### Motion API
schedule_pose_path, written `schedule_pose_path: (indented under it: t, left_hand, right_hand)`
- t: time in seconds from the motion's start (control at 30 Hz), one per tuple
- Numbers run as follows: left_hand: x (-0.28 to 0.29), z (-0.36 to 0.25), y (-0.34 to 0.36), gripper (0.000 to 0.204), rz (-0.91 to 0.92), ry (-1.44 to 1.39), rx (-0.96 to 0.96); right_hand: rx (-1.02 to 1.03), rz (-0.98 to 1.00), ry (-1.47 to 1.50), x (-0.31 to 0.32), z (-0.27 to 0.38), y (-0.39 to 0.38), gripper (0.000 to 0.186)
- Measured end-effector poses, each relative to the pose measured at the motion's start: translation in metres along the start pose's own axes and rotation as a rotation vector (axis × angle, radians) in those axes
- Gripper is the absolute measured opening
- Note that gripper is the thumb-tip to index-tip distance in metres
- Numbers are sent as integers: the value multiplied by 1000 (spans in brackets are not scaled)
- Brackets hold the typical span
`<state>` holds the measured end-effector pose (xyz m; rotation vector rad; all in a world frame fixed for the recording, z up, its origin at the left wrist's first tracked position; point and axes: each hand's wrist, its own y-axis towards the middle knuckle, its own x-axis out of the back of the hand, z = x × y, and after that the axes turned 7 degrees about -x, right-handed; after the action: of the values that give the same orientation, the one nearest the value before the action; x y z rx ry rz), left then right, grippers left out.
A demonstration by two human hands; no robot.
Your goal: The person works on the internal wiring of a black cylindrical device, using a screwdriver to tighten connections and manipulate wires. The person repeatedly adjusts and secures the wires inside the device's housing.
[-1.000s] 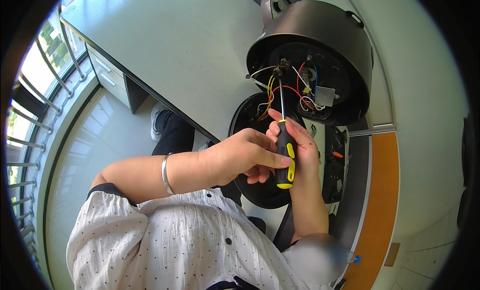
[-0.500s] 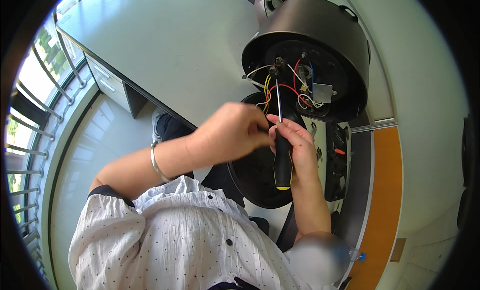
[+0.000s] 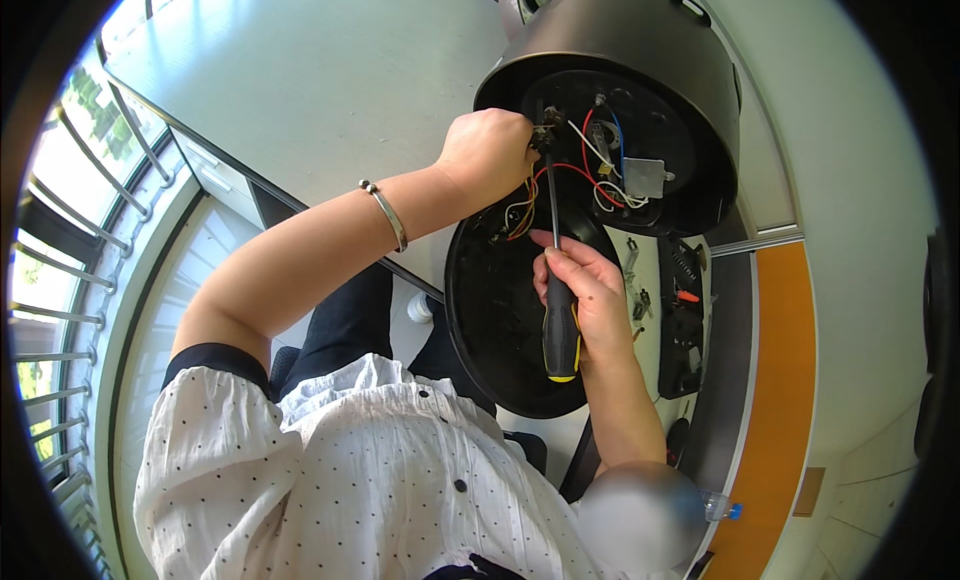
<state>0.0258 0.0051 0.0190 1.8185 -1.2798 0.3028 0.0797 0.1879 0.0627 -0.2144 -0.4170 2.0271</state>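
Note:
A dark grey pot-shaped electric appliance (image 3: pixel 630 40) lies on its side, its open underside facing me. Inside are red, blue, white and yellow wires and a small metal plate (image 3: pixel 645 178). My right hand (image 3: pixel 588 288) grips a screwdriver (image 3: pixel 561 335) with a black and yellow handle, its fingers around the lower shaft. The shaft points up to a terminal (image 3: pixel 543 138) at the underside's left. There my left hand (image 3: pixel 488 158) is closed, its fingertips hidden behind its knuckles; what they pinch does not show. A round black cover (image 3: pixel 500 350) sits below, in front of my body, with wires running to it.
The pale table (image 3: pixel 300 90) stretches to the left and away. On the right, a black tool case (image 3: pixel 683 330) holds tools, with small metal parts (image 3: pixel 636 280) beside it. Farther right are an orange panel (image 3: pixel 780 380) and a bottle with a blue cap (image 3: pixel 735 511).
My left hand has moved up and forward from beside the screwdriver shaft to the terminal. The right hand still holds the screwdriver in nearly the same place.

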Motion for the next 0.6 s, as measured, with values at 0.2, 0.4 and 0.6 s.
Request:
schedule_pose_path:
  t: [0.2,0.4,0.6]
  left_hand:
    - [-11,2,3,17,-81,-12,34]
    - [-11,1,2,15,-110,-41,52]
    - [-13,3,2,15,-144,-47,54]
  right_hand:
    - [19,3,-21,5,-5,1,29]
    - [44,8,-36,8,-5,-1,29]
    - [-40,93,144,8,-1,-1,33]
